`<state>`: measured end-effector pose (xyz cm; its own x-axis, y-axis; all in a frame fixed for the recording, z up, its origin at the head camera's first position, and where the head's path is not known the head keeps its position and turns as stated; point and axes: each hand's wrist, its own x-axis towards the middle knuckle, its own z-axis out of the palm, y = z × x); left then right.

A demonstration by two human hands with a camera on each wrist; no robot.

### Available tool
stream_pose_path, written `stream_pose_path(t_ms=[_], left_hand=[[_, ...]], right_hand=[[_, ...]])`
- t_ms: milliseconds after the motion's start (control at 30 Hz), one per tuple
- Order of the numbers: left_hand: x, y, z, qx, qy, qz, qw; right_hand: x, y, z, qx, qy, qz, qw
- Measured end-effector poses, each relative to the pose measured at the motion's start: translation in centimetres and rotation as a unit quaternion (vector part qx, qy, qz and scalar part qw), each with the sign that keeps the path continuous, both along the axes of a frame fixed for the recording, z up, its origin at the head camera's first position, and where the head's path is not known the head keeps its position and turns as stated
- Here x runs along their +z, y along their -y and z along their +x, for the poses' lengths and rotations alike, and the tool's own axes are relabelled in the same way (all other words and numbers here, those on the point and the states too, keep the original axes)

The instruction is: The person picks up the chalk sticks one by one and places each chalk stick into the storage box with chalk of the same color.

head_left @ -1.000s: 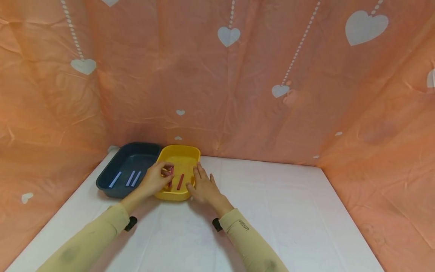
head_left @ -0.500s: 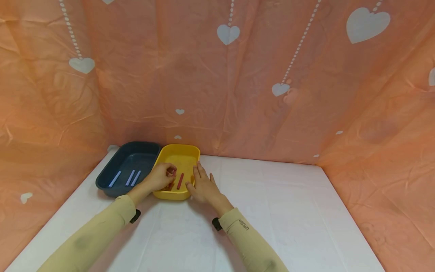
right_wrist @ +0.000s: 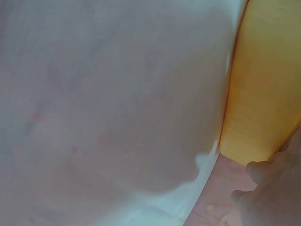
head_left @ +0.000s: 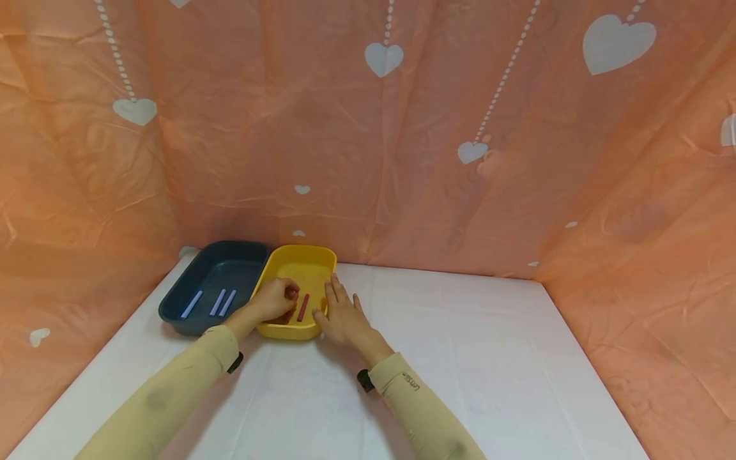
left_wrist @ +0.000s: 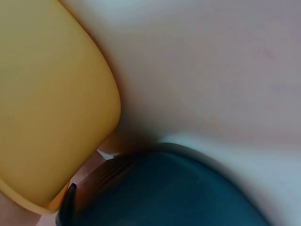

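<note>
A yellow tray (head_left: 305, 259) stands on the white table beside a dark blue tray (head_left: 215, 268). In the head view my left hand (head_left: 275, 300) reaches into the yellow tray with its fingers curled round a red stick (head_left: 291, 293). Another red stick (head_left: 302, 307) lies loose in the tray just right of that hand. My right hand (head_left: 339, 313) rests with straight fingers against the tray's right rim. The left wrist view shows the outer walls of the yellow tray (left_wrist: 51, 103) and the blue tray (left_wrist: 174, 193). The right wrist view shows the yellow tray's wall (right_wrist: 263, 89) and fingertips (right_wrist: 263, 193).
Three pale blue sticks (head_left: 209, 303) lie in the dark blue tray. An orange cloth with white hearts (head_left: 402, 128) walls in the table at the back and on both sides. The white tabletop (head_left: 460, 358) stretches to the right and front of the trays.
My left hand has moved a little deeper into the yellow tray and curled tighter round the red stick. The right hand has stayed at the rim.
</note>
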<state>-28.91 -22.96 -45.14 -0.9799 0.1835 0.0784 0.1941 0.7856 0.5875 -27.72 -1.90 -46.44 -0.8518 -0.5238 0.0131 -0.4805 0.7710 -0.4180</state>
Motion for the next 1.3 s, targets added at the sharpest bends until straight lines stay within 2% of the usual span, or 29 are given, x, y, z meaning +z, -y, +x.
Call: stream_pose_path(t_ms=[467, 800, 1067, 1200, 1300], left_hand=[[0.2, -0.7, -0.1, 0.015, 0.028, -0.032, 0.999], [0.1, -0.5, -0.1, 0.013, 0.04, -0.036, 0.9985], [0.2, -0.8, 0.7, -0.005, 0.003, -0.037, 0.9993], [1.1, -1.5, 1.7, -0.01, -0.015, -0.031, 0.9994], [1.9, -2.0, 2.7, -0.006, -0.042, -0.034, 0.9985]], right_hand=[[-0.4, 0.0, -0.6, -0.006, 0.009, 0.013, 1.0], [-0.2, -0.1, 0.1, -0.008, -0.015, -0.004, 1.0], [-0.2, -0.7, 0.4, -0.014, -0.055, -0.02, 0.998], [0.6, -1.7, 0.4, -0.011, -0.109, -0.045, 0.993], [1.7, -2.7, 0.4, -0.009, -0.139, -0.067, 0.988]])
